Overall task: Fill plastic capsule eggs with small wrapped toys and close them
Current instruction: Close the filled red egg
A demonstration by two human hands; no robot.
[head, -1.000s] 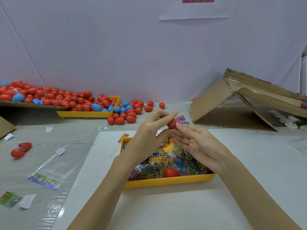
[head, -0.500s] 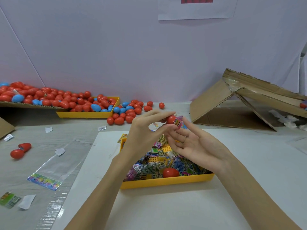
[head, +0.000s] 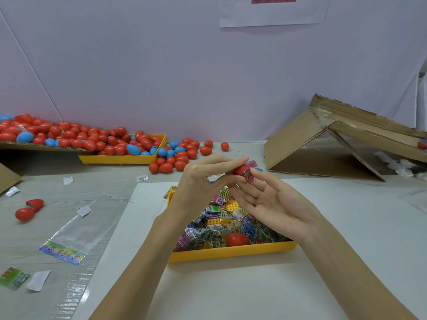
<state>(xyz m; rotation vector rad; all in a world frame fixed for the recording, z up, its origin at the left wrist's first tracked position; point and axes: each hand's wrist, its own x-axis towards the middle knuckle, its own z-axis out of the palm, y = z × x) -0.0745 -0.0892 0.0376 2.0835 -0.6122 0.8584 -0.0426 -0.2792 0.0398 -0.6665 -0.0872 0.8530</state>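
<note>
While left hand (head: pixel 203 179) pinches red egg (head: pixel 241 169) steady above yellow tray (head: pixel 231 254), right hand (head: pixel 265 199), grip slack and flat, pressing wrapped toy (head: pixel 248 177) inside.

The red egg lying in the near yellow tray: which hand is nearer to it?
Right. The right hand hovers just above and behind the red egg in the yellow tray; the left hand is farther up and to the left.

Light was bright, even and diffuse, casting soft shadows. Glare streaked the clear plastic sheet (head: pixel 76 229). Wide-angle distortion bent the edges; focus stayed sharp.
</note>
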